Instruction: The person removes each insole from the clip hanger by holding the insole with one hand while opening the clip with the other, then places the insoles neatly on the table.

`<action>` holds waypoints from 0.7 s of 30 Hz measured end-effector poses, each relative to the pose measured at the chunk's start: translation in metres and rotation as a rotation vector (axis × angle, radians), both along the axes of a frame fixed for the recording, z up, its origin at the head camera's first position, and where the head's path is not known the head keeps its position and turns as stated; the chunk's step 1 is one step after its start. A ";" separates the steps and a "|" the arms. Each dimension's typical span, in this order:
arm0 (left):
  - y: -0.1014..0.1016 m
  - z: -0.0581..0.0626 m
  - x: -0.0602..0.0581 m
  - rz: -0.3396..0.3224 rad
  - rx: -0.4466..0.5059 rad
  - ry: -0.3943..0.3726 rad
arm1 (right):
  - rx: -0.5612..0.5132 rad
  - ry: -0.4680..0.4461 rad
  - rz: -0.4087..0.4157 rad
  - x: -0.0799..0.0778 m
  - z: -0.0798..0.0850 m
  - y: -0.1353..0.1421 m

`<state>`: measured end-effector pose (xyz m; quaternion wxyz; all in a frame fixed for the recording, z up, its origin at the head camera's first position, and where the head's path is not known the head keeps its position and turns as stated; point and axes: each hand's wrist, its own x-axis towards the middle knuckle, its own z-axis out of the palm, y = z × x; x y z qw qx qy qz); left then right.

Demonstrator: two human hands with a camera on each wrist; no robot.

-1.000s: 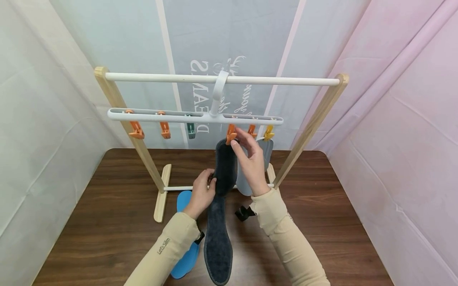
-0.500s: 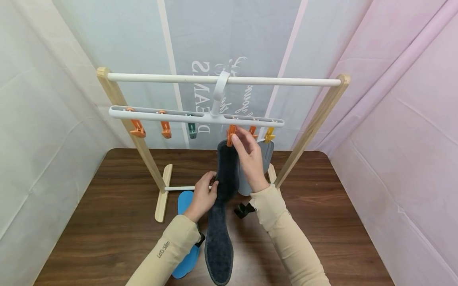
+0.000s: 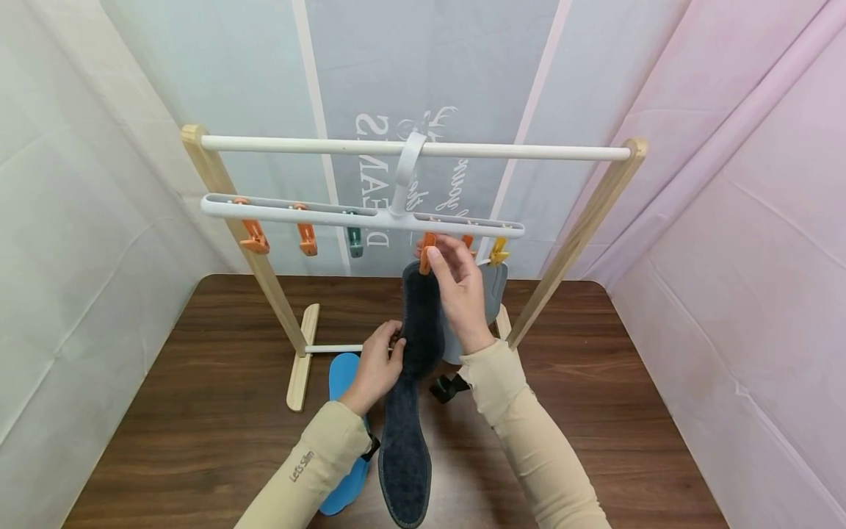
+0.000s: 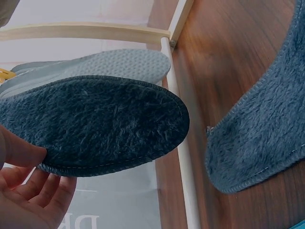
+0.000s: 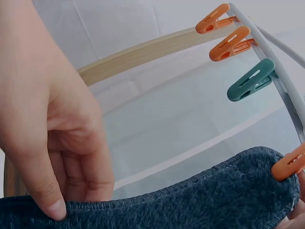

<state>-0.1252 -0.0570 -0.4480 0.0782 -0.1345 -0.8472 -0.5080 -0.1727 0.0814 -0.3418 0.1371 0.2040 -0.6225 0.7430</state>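
Note:
A dark blue fuzzy insole (image 3: 423,323) hangs below the white hanger (image 3: 311,214), its upper end at an orange clip (image 3: 428,253). My left hand (image 3: 380,360) pinches the insole's left edge, thumb on the fuzzy face and fingers behind, as the left wrist view also shows. My right hand (image 3: 463,294) grips the orange clip, thumb in front and fingers behind it. In the right wrist view the clip (image 5: 288,164) overlaps the insole's rounded end, and only fingertips (image 5: 298,214) of that hand show. A matching insole (image 3: 405,455) lies on the table below.
A wooden rack with a white rod (image 3: 515,151) carries the hanger. Grey insoles (image 3: 493,290) hang at the right near a yellow clip (image 3: 499,252). Orange clips (image 3: 307,239) and a green clip (image 3: 355,241) hang at the left. A blue insole (image 3: 344,373) lies on the table (image 3: 198,441).
The insole's upper end and my left hand have shifted slightly right and down. My right hand stays at the orange clip, its fingers now reaching further left behind it.

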 end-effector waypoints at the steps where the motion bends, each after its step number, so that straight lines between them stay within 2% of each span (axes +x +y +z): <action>1: 0.000 0.000 0.000 -0.001 0.002 -0.003 | -0.011 0.007 0.000 0.000 0.000 -0.001; 12: -0.001 -0.003 0.009 -0.021 -0.017 0.000 | -0.097 0.000 -0.033 -0.002 0.004 -0.005; 21: -0.004 -0.013 0.019 -0.020 -0.036 -0.019 | -0.089 -0.012 -0.047 -0.006 0.004 -0.002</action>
